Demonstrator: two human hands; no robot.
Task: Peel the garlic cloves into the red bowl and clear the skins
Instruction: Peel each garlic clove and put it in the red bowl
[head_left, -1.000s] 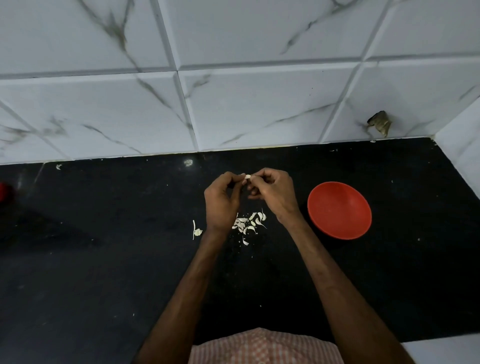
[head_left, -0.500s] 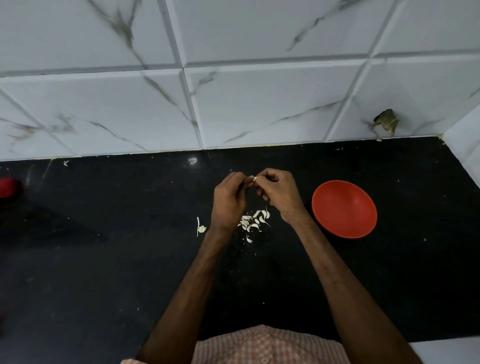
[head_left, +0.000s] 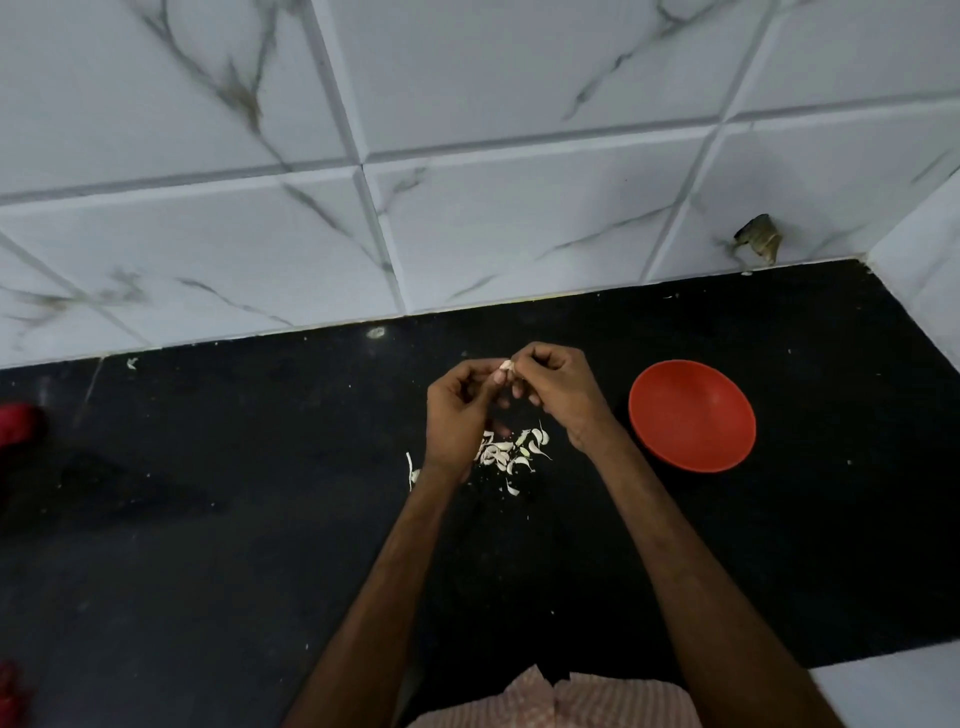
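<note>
The white marble-look tile wall (head_left: 467, 156) took up the whole top half, and the black countertop (head_left: 208, 519) ran below it, speckled with crumbs. A bit of checked shirt (head_left: 561, 701) showed at the bottom edge. The red bowl (head_left: 692, 415) sat upright on the counter, just beside the right wrist and apart from it; I couldn't make out anything lying inside.

Both hands were up over the middle of the counter, close together. The left hand (head_left: 457, 415) had its fingers curled in, thumb and fingertips pinching one side of a garlic clove (head_left: 506, 365). The right hand (head_left: 558, 389) was curled the same way and pinched the clove's other side from above, so the clove was held between the two sets of fingertips, off the counter.

Right under the hands was a little heap of pale garlic skins (head_left: 514, 452), with one loose strip of skin (head_left: 409, 467) lying just beside the left wrist. Something red (head_left: 18, 423) poked in at the far left edge, too blurry to name.
</note>
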